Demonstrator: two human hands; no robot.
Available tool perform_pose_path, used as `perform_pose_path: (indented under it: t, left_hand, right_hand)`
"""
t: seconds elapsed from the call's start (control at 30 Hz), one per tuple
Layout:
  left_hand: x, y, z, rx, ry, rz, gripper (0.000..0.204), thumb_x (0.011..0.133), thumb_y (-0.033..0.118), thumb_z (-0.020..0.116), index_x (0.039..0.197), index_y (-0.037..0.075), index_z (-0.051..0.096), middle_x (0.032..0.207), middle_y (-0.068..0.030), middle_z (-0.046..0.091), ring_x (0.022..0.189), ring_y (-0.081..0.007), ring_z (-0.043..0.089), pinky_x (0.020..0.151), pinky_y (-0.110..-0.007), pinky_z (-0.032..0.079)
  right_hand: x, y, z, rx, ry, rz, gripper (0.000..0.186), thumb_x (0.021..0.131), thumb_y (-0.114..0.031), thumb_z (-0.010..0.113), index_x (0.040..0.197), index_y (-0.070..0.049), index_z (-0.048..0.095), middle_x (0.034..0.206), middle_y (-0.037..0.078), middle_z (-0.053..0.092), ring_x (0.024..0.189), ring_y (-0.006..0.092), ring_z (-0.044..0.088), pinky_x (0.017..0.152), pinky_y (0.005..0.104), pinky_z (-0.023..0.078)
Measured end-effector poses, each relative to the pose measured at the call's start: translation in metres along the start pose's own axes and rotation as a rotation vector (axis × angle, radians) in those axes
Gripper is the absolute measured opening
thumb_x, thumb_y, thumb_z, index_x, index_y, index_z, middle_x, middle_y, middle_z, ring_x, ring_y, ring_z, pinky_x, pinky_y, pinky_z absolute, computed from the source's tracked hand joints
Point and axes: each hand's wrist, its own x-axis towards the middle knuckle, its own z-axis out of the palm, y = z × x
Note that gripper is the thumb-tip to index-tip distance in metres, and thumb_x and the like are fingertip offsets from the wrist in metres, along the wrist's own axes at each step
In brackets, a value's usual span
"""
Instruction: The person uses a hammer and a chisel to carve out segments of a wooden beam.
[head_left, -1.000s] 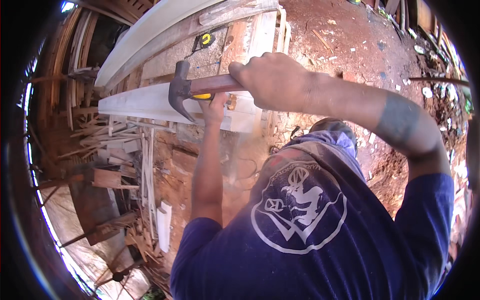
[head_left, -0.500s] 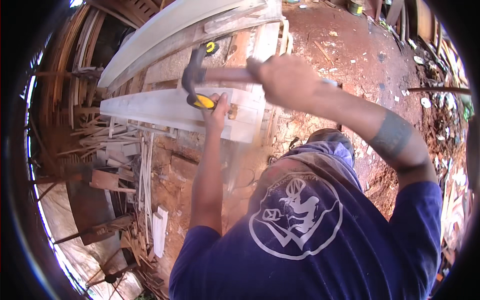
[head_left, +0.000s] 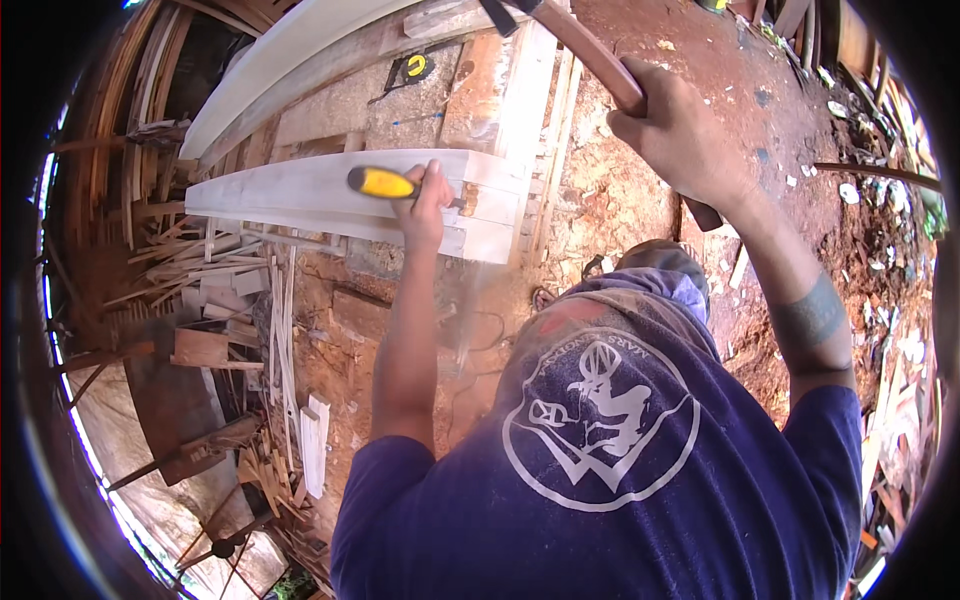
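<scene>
The fingers of the left hand (head_left: 428,205) were curled tight round a chisel with a yellow handle (head_left: 385,183), the handle sticking out toward nine o'clock from the fist and the blade end hidden behind the knuckles. The chisel's working end met the pale wooden plank (head_left: 300,195), which lay lengthwise from nine o'clock toward three, near its right end where a notch showed in the wood.

The right hand (head_left: 685,140) was clenched fully round the brown wooden handle of a hammer (head_left: 590,55), raised high at about one o'clock from the left hand; the dark hammer head (head_left: 500,12) sat at the top edge, well apart from the chisel.

The plank rested on a rough workbench (head_left: 420,100) of worn boards. A black-and-yellow tape measure (head_left: 412,68) lay on the bench at twelve o'clock from the left hand. A long pale board (head_left: 270,70) leaned across at eleven o'clock. Wood offcuts (head_left: 215,290) were heaped at eight o'clock, and red earth floor (head_left: 790,60) spread at two o'clock.
</scene>
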Motion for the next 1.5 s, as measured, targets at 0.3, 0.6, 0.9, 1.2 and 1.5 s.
perform_pose_path:
  t: [0.3, 0.6, 0.9, 1.2, 1.5]
  left_hand:
    - [0.009, -0.008, 0.003, 0.125, -0.049, -0.068, 0.045, 0.101, 0.011, 0.058, 0.064, 0.012, 0.034, 0.053, 0.0025, 0.035, 0.048, -0.0087, 0.030, 0.049, -0.029, 0.030]
    - [0.000, -0.010, 0.004, 0.072, 0.011, -0.019, 0.046, 0.098, 0.016, 0.066, 0.062, 0.012, 0.037, 0.055, 0.0047, 0.039, 0.049, -0.0060, 0.034, 0.047, -0.026, 0.027]
    - [0.006, -0.014, 0.013, 0.055, -0.050, -0.030, 0.043, 0.096, 0.013, 0.066, 0.064, 0.012, 0.039, 0.056, 0.0031, 0.042, 0.049, -0.0069, 0.036, 0.048, -0.026, 0.028]
    - [-0.014, -0.017, -0.003, 0.218, 0.016, 0.003, 0.034, 0.099, 0.007, 0.058, 0.069, 0.009, 0.041, 0.057, 0.0010, 0.040, 0.052, -0.0110, 0.038, 0.053, -0.031, 0.035]
    - [-0.075, -0.016, 0.006, 0.181, 0.066, 0.213, 0.033, 0.101, 0.017, 0.058, 0.073, 0.012, 0.041, 0.072, -0.0032, 0.050, 0.070, -0.0126, 0.044, 0.066, -0.032, 0.039]
  right_hand:
    - [0.018, -0.025, 0.000, -0.113, -0.017, -0.282, 0.016, 0.088, -0.012, 0.063, 0.096, 0.002, 0.059, 0.074, 0.020, 0.063, 0.067, 0.0302, 0.067, 0.063, 0.0425, 0.050]
    - [0.030, -0.078, 0.022, 0.105, 0.304, -0.791, 0.025, 0.088, -0.010, 0.065, 0.108, -0.003, 0.053, 0.062, 0.012, 0.061, 0.056, 0.0292, 0.066, 0.050, 0.0421, 0.051]
    - [0.033, -0.122, -0.077, -0.035, -0.023, -0.790, 0.012, 0.086, 0.001, 0.056, 0.092, 0.011, 0.054, 0.065, 0.019, 0.061, 0.062, 0.0275, 0.068, 0.053, 0.0359, 0.055]
    - [0.015, -0.037, 0.024, -0.318, -0.248, -0.354, 0.019, 0.085, -0.002, 0.059, 0.103, 0.002, 0.056, 0.075, 0.025, 0.066, 0.075, 0.0428, 0.070, 0.070, 0.0507, 0.056]
    - [-0.012, 0.015, 0.002, 0.071, 0.034, 0.005, 0.022, 0.082, -0.007, 0.059, 0.100, 0.004, 0.061, 0.082, 0.028, 0.067, 0.083, 0.0439, 0.068, 0.077, 0.0498, 0.052]
